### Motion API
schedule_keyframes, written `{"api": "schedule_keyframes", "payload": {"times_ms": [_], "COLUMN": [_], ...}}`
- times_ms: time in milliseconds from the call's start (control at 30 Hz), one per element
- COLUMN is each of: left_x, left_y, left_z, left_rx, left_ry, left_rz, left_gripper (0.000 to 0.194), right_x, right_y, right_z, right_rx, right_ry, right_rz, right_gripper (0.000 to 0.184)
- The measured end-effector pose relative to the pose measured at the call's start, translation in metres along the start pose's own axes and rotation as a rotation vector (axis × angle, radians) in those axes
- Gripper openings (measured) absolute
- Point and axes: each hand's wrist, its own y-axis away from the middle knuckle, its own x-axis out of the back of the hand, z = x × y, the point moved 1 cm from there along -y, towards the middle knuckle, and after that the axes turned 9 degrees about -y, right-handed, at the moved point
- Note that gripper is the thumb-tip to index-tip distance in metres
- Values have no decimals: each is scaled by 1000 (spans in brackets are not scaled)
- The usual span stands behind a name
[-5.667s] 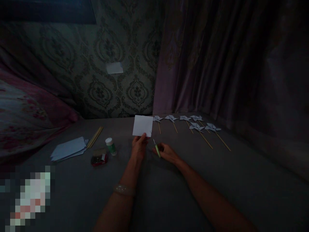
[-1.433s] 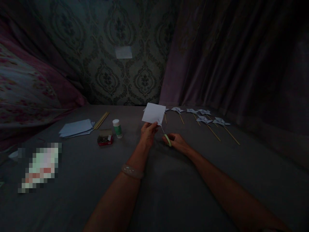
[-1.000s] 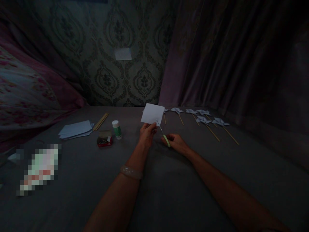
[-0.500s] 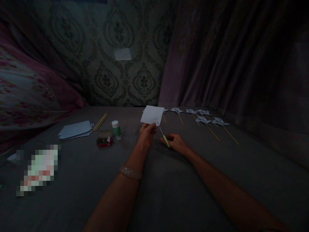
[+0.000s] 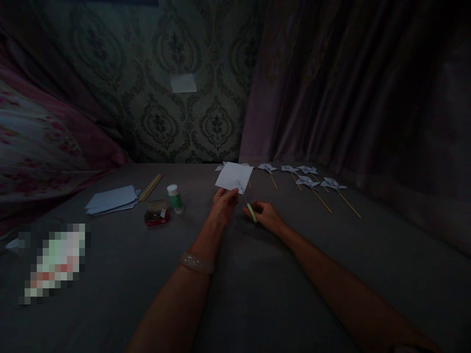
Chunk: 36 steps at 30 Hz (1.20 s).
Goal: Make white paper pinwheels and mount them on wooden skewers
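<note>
A white square sheet of paper (image 5: 233, 175) is pinched at its lower edge by my left hand (image 5: 223, 204), held above the table. My right hand (image 5: 267, 215) is closed on the green handles of a pair of scissors (image 5: 250, 212). The scissor blades point up and left and overlap the paper's lower right part, close to my left fingertips. How deep the blades cut into the sheet is hard to tell in the dim light. Behind the paper and to its right lie several paper pinwheels (image 5: 307, 183) on thin wooden sticks.
To the left are a stack of white paper (image 5: 112, 200), several thin sticks (image 5: 150, 187), a white-capped green bottle (image 5: 174, 198) and a small red open box (image 5: 157, 215) with small metal pieces. A blurred flat item (image 5: 55, 262) lies front left on the grey tabletop (image 5: 235, 299).
Since the earliest frame, the scissors have come up from beside the paper to its lower right part. Over the last second, the paper has turned and tilted slightly while both hands kept their hold.
</note>
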Motion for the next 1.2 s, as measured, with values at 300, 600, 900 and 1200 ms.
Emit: {"api": "schedule_keyframes", "payload": {"times_ms": [300, 600, 900, 1200], "left_x": [-2, -3, -3, -5], "left_y": [4, 4, 7, 8], "left_z": [3, 6, 9, 12], "left_rx": [-5, 4, 68, 133], "left_ry": [1, 50, 140, 251], "left_rz": [-30, -68, -107, -100], "left_gripper": [37, 31, 25, 16], "right_x": [-4, -4, -5, -4], "right_y": [0, 0, 1, 1], "right_z": [-2, -1, -3, -1], "right_rx": [8, 19, 29, 31], "right_ry": [-51, -84, -92, -69], "right_rz": [43, 60, 65, 45], "right_gripper": [45, 43, 43, 42]}}
